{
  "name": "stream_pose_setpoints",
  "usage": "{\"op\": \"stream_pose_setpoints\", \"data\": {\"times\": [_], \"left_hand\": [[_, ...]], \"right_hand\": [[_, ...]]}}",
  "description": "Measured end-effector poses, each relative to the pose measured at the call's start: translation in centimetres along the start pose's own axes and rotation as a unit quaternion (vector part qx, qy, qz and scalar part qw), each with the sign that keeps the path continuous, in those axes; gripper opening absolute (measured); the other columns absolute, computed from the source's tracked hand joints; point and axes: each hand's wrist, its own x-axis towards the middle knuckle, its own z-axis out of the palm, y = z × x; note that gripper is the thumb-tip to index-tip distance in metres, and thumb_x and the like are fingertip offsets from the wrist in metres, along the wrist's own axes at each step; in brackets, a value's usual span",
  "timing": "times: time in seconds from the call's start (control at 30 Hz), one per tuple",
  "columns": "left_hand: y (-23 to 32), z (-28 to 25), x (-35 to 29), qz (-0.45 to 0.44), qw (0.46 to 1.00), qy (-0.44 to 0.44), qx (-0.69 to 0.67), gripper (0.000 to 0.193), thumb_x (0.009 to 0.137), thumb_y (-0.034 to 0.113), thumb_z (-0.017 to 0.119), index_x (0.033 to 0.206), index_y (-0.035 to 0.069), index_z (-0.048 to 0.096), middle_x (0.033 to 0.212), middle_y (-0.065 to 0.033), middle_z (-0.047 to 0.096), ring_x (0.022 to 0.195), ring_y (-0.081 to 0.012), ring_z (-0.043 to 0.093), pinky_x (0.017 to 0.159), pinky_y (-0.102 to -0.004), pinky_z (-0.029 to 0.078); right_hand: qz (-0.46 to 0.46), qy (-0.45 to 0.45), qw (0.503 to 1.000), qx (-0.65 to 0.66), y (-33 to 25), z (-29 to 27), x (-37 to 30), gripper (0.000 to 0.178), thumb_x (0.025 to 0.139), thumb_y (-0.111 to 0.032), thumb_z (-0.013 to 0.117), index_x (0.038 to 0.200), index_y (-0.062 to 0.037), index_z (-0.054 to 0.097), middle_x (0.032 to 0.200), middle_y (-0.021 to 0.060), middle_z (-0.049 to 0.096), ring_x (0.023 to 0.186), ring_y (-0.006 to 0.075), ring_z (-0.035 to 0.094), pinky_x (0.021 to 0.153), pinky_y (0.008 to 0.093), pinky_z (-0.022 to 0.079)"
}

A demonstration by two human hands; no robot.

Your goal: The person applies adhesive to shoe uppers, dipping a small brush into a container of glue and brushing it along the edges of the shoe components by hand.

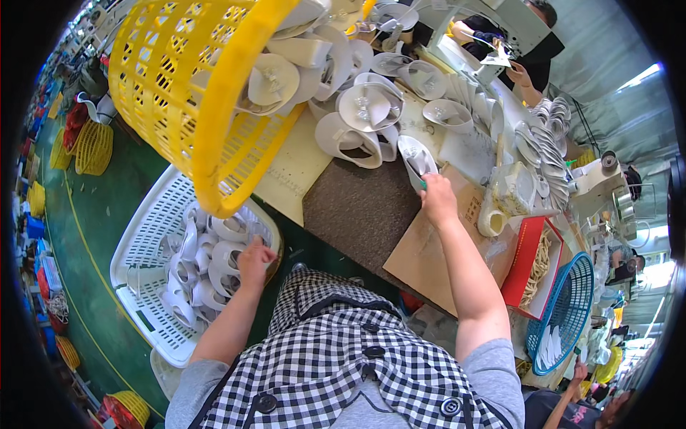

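- Pinching green item (423, 184) in right hand (438, 197) at white piece (413, 156), brown mat's (357, 211) far-right corner.
- Half-curling left hand (254, 266) over white basket (143, 284) of white pieces (187, 280), left of mat (cannot tell grip).
- See piece-filled yellow basket (206, 168), beyond mat's left.

Factory workshop, likely footwear. White cupped pieces (364, 107), seemingly shoe uppers, heap the worktable (284, 184), upper centre; more lie in a white plastic basket (136, 275), left. Co-worker (529, 87) at a white machine (519, 27), upper right. Green floor (107, 196), far left.
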Motion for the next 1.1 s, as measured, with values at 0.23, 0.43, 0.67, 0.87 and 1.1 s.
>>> {"op": "stream_pose_setpoints", "data": {"times": [0.23, 0.43, 0.67, 0.87, 1.1], "left_hand": [[6.6, 10.5, -1.6, -0.068, 0.947, -0.280, -0.144, 0.070, 0.096, 0.057, 0.021, 0.085, 0.001, 0.062, 0.088, -0.0125, 0.065, 0.083, -0.0210, 0.062, 0.081, -0.0326, 0.049], [13.4, 20.3, -4.5, -0.179, 0.839, -0.427, -0.286, 0.058, 0.094, 0.053, 0.036, 0.108, 0.001, 0.057, 0.109, -0.0101, 0.061, 0.106, -0.0195, 0.056, 0.095, -0.0356, 0.041], [13.8, 25.3, -6.1, -0.180, 0.820, -0.376, -0.393, 0.030, 0.093, 0.025, 0.051, 0.113, 0.003, 0.052, 0.098, -0.0092, 0.061, 0.088, -0.0200, 0.061, 0.088, -0.0371, 0.048], [13.9, 27.2, -7.6, -0.197, 0.806, -0.469, -0.303, 0.030, 0.092, 0.019, 0.053, 0.119, 0.004, 0.050, 0.095, -0.0096, 0.061, 0.080, -0.0198, 0.063, 0.077, -0.0349, 0.052], [14.1, 27.5, -10.8, -0.149, 0.862, -0.477, -0.090, 0.026, 0.091, 0.022, 0.054, 0.106, 0.002, 0.061, 0.096, -0.0073, 0.065, 0.090, -0.0168, 0.063, 0.079, -0.0321, 0.051]], "right_hand": [[0.149, 0.012, 0.930, 0.336, -1.7, -4.7, -2.7, 0.014, 0.084, -0.015, 0.063, 0.090, -0.0033, 0.057, 0.076, 0.0109, 0.059, 0.075, 0.0221, 0.055, 0.066, 0.0347, 0.045], [0.204, -0.089, 0.486, 0.845, -2.1, -6.0, -10.5, 0.018, 0.091, -0.024, 0.057, 0.096, -0.0075, 0.052, 0.085, 0.0039, 0.054, 0.072, 0.0129, 0.047, 0.066, 0.0257, 0.039], [0.311, -0.111, 0.643, 0.691, 1.7, -8.6, -12.9, 0.046, 0.086, -0.028, 0.065, 0.123, -0.0040, 0.050, 0.093, 0.0034, 0.056, 0.069, 0.0069, 0.046, 0.062, 0.0190, 0.040], [0.112, 0.007, 0.922, 0.372, 2.9, -9.9, -11.7, 0.052, 0.073, -0.013, 0.071, 0.121, -0.0075, 0.051, 0.104, 0.0098, 0.059, 0.084, 0.0208, 0.054, 0.074, 0.0310, 0.047], [0.072, 0.090, 0.986, 0.123, 2.6, -7.4, -10.9, 0.020, 0.071, -0.008, 0.055, 0.090, -0.0071, 0.049, 0.086, 0.0113, 0.052, 0.084, 0.0312, 0.054, 0.072, 0.0411, 0.044]]}}
